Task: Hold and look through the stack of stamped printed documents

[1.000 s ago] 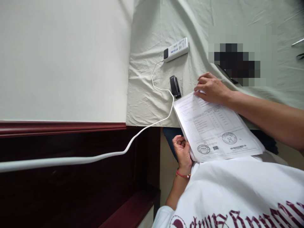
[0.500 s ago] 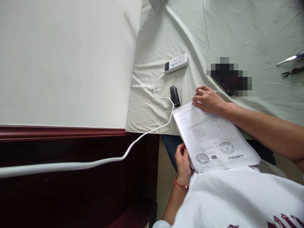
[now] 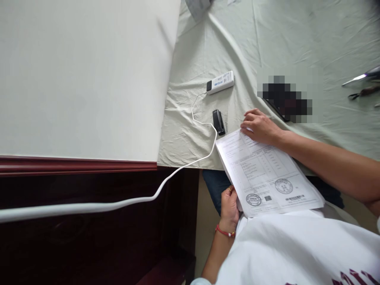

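We are holding the stack of papers [image 3: 267,174] half on the cloth-covered surface [image 3: 208,47] and half over our lap, our right hand [image 3: 259,126] lying flat with loose fingers on its far corner and our left hand [image 3: 230,204] gripping the near edge from below; the sheets are looking squared, while the black stapler [image 3: 219,121] just beside them is lying untouched. A blurred patch is hiding something beyond the right hand, and the print is too small to read.

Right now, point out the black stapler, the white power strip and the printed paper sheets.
black stapler [image 3: 219,122], head view, top.
white power strip [image 3: 220,82], head view, middle.
printed paper sheets [image 3: 267,174], head view, top page centre.
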A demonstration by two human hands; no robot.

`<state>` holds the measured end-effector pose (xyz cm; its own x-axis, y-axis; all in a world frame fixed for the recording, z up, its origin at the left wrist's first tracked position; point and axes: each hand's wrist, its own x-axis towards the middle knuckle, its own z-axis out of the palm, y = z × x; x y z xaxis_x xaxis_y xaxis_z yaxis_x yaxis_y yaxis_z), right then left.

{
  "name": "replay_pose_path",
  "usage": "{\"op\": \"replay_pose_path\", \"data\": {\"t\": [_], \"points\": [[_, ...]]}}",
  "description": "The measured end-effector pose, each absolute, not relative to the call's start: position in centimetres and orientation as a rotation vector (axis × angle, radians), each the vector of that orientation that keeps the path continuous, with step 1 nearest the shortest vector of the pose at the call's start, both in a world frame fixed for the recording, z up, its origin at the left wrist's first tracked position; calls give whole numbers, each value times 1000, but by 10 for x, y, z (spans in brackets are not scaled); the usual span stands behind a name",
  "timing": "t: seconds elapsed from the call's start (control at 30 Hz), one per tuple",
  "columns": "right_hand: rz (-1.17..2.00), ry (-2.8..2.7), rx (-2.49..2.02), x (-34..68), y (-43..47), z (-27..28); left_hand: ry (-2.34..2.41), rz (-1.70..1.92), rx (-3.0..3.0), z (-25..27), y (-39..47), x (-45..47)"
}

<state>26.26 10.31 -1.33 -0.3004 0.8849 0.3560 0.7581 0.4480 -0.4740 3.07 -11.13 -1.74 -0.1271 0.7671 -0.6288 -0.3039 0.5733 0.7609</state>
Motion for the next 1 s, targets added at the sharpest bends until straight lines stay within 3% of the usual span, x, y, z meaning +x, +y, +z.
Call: {"op": "replay_pose_path", "data": {"t": [0.63,1.0], "points": [[264,-2121,-1497,264,107,-17,1627,1233,796,-19,-119,17],[350,-2124,-1591,263,106,-13,1566,1013,753,-2,-117,19]]}}
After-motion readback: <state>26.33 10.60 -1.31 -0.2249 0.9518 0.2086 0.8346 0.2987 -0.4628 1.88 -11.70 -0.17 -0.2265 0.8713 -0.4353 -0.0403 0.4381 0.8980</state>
